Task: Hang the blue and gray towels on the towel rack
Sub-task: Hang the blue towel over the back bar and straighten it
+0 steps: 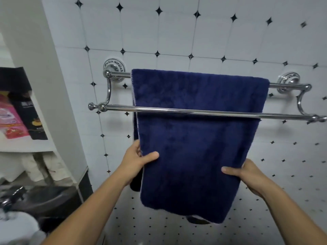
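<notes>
Currently the blue towel (198, 138) is draped over the rear bar of the chrome towel rack (203, 111), hanging down behind the front bar at the frame's centre. Its left edge is pinched by the left hand (139, 158), raised from 7 o'clock with thumb in front and fingers (137, 145) behind. Its right edge is clasped likewise by the right hand (246, 175), reached in from 5 o'clock.
</notes>
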Tool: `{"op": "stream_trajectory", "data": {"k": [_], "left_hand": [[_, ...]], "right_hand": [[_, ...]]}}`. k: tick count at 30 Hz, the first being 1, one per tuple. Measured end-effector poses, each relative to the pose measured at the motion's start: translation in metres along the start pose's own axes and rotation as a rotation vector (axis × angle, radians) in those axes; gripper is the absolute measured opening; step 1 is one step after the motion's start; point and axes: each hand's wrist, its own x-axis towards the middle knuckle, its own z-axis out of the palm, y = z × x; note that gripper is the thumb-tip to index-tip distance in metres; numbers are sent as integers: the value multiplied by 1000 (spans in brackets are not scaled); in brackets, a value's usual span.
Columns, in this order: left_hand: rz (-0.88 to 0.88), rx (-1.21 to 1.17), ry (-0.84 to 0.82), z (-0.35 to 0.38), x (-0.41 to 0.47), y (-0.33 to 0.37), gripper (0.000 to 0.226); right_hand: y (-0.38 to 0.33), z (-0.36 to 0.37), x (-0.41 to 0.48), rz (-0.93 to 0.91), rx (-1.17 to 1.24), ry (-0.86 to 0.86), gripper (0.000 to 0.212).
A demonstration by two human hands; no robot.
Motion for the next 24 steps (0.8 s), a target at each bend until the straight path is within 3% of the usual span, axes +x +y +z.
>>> {"op": "stream_trajectory", "data": {"k": [2,6,9,10,12,15,17,19,21,24], "left_hand": [[2,76,36,15,-5,-7,39],[92,297,113,44,-23,-10,36],[205,569,183,66,-36,-2,32],[239,650,199,74,-39,2,31],[290,808,186,88,-44,11,29],[317,923,110,103,-44,22,47],[358,837,-5,104,-45,29,55],[446,755,-99,92,-49,35,47],[471,673,34,69,-42,37,37],[370,665,440,36,4,50,31]], "right_hand": [[13,-6,0,32,-32,75,52],[6,-14,4,70,-201,443,48],[-31,6,-8,-146,-447,847,37],[-48,20,-15,-254,-439,869,32],[-83,60,-29,-368,-443,713,39],[-126,129,-34,-472,-701,447,52],[-148,155,-31,-550,-880,407,38],[-162,151,-25,-556,-917,430,18],[-166,134,-24,-516,-872,438,13],[-169,124,-29,-531,-864,472,13]]}}
